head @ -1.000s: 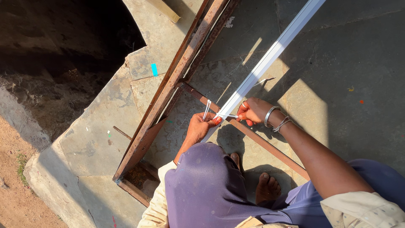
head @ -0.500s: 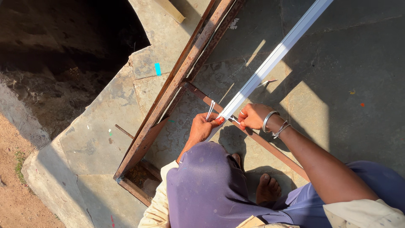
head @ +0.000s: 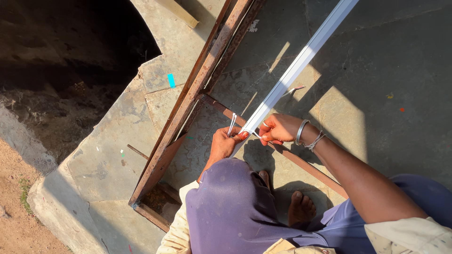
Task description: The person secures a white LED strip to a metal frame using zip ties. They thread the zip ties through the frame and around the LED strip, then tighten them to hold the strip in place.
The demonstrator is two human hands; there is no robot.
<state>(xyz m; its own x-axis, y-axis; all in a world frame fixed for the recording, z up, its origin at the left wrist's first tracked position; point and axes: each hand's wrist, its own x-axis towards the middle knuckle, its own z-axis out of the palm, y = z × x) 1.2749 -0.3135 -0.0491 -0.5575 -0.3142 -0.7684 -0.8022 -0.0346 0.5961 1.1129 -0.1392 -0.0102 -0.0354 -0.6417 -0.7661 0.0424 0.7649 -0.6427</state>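
A long white bar runs from the top right down to my hands. It lies across a rusty metal frame on the stone floor. My right hand, with bangles on the wrist, pinches the bar's lower end and a thin white string. My left hand is closed on the same string just left of the bar's end, and a loop of it sticks up above the fingers. The two hands nearly touch. A purple cloth over my knee hides the left forearm.
A rusty cross bar of the frame passes under my right wrist. My bare foot rests on the grey stone slabs. A dark pit drops off at the upper left, with sandy ground at the lower left.
Both hands stay at the bar's lower end. The string loop in my left hand has shifted slightly, and the view has drifted a little.
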